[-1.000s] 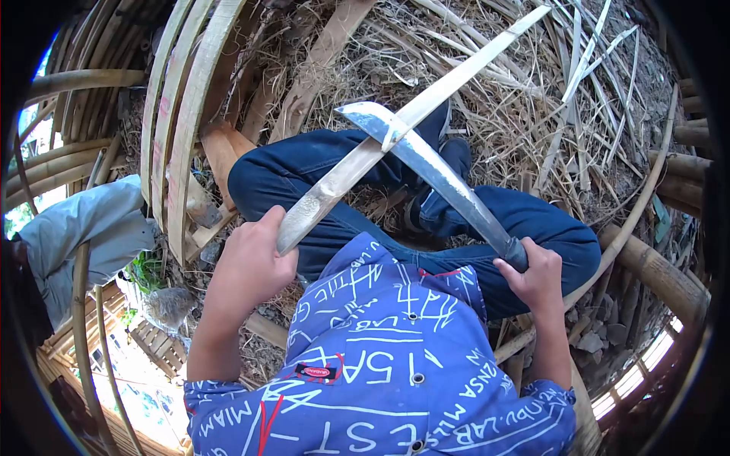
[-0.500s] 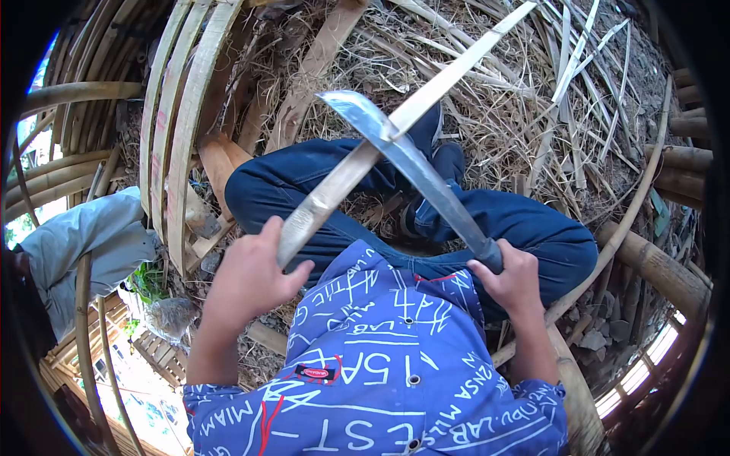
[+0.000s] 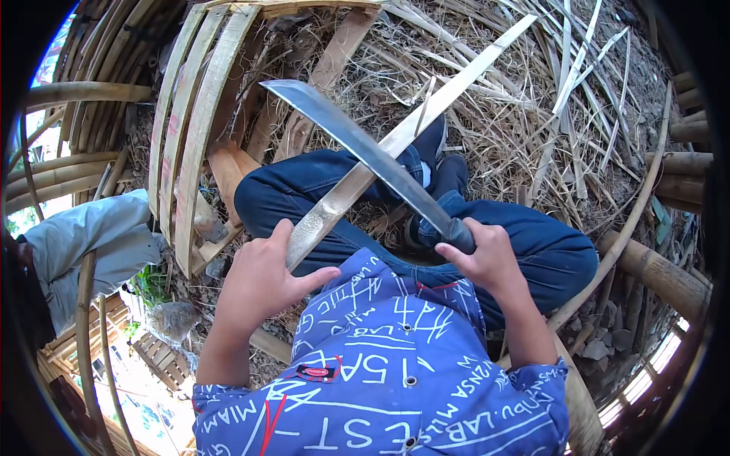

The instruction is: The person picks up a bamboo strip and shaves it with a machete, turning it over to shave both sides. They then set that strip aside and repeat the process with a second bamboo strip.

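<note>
My left hand (image 3: 261,283) is wrapped round the near end of a long pale bamboo strip (image 3: 328,213), thumb out to the side. The strip slants up and away to the right across my crossed legs. My right hand (image 3: 487,254) grips the dark handle of a long machete (image 3: 357,144). Its blade points up to the left and lies across the strip near its middle. A thin shaving (image 3: 426,105) stands up from the strip just beyond the blade.
Curved bamboo slats (image 3: 205,129) rise at the upper left. Shavings and split strips (image 3: 517,121) litter the ground ahead. Another person's leg in grey trousers (image 3: 99,235) is at the left. A thick bamboo pole (image 3: 658,273) lies at the right.
The machete has moved left and nearer me along with my right hand. A shaving now stands up from the strip. The surroundings have shifted slightly in view.
</note>
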Demonstrator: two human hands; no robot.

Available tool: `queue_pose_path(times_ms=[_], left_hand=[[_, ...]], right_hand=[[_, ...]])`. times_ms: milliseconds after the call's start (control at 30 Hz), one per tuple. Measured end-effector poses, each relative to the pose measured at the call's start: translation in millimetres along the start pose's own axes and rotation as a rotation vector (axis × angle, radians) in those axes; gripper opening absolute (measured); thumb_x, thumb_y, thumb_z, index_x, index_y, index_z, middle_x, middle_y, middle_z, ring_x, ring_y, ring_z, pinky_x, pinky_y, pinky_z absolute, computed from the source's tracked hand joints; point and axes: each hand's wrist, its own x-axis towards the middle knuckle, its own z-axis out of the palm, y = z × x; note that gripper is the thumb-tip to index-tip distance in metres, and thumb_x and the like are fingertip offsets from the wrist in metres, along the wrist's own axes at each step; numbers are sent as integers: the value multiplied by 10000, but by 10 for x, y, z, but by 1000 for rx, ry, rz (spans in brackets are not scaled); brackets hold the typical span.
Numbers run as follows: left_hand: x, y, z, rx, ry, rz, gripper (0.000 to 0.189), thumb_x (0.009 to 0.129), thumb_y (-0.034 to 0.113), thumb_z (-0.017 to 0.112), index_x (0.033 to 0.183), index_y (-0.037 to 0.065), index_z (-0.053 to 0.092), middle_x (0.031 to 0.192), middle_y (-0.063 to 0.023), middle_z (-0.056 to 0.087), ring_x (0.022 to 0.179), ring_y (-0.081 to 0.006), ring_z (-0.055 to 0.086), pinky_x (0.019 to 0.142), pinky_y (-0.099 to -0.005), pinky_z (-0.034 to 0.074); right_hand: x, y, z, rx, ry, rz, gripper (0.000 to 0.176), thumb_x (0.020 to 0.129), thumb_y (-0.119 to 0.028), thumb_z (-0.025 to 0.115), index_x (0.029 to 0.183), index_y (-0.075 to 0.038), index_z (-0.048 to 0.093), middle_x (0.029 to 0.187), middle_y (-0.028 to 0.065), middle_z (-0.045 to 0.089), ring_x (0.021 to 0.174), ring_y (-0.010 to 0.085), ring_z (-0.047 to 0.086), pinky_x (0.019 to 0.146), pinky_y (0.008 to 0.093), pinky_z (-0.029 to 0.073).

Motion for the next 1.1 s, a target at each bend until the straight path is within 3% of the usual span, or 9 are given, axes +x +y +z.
queue_pose_path(times_ms=[233, 400, 500, 533, 700, 767, 900, 1033, 1100], left_hand=[[34, -40, 43, 8, 12, -12, 579, 814, 550, 650, 867, -2, 482, 653, -260, 599, 703, -451, 624, 632, -511, 486], [14, -105, 86, 73, 37, -12, 510, 804, 444, 689, 890, -17, 488, 642, -248, 580, 670, -448, 607, 617, -497, 464], [17, -138, 31, 79, 33, -51, 522, 787, 445, 703, 899, -21, 494, 649, -247, 588, 681, -453, 610, 632, -499, 472], [15, -141, -2, 69, 43, -78, 537, 776, 453, 711, 907, -23, 498, 649, -246, 589, 683, -455, 610, 635, -500, 473], [54, -122, -74, 44, -57, -42, 677, 729, 580, 709, 907, -35, 489, 684, -262, 575, 731, -469, 589, 643, -494, 449], [39, -236, -60, 69, -33, 42, 762, 735, 709, 626, 855, -29, 485, 646, -266, 581, 701, -454, 621, 631, -495, 484], [37, -450, -93, 24, -56, 37, 847, 725, 805, 511, 856, -31, 472, 644, -261, 557, 704, -470, 601, 618, -513, 458], [87, -477, -106, -4, -60, 60, 881, 692, 832, 509, 866, -30, 459, 638, -259, 547, 703, -474, 594, 617, -507, 456], [48, -518, -119, 19, -35, 11, 951, 606, 878, 525, 877, -31, 451, 631, -260, 528, 696, -476, 583, 614, -502, 446]], right_hand=[[130, 129, -23, -61, -59, 59, 533, 780, -521, 690, 737, 4, 603, 630, 214, 611, 637, 406, 624, 614, 458, 495], [159, 169, -181, -143, -95, 84, 516, 773, -509, 701, 750, -2, 612, 636, 204, 620, 636, 402, 631, 603, 457, 499], [130, 253, -187, -243, 29, 3, 494, 772, -492, 711, 737, -13, 594, 619, 201, 612, 631, 397, 631, 592, 461, 499], [156, 293, -251, -226, 8, 118, 494, 773, -490, 710, 740, -11, 592, 609, 207, 602, 631, 402, 627, 592, 464, 497], [149, 407, -325, -290, 29, 68, 491, 778, -493, 707, 740, -19, 583, 598, 205, 594, 625, 411, 620, 588, 470, 490], [119, 486, -319, -321, 42, 54, 488, 779, -494, 705, 742, -23, 582, 596, 199, 594, 619, 410, 617, 581, 470, 486], [100, 734, -452, -428, 77, 105, 481, 778, -499, 701, 757, -31, 593, 596, 193, 583, 624, 410, 605, 588, 477, 471], [127, 685, -575, -414, 60, 129, 448, 786, -459, 706, 784, -19, 620, 616, 202, 596, 636, 403, 614, 595, 468, 475], [129, 805, -684, -351, 106, 193, 423, 792, -435, 707, 802, -18, 634, 633, 202, 607, 644, 400, 618, 598, 466, 476]])
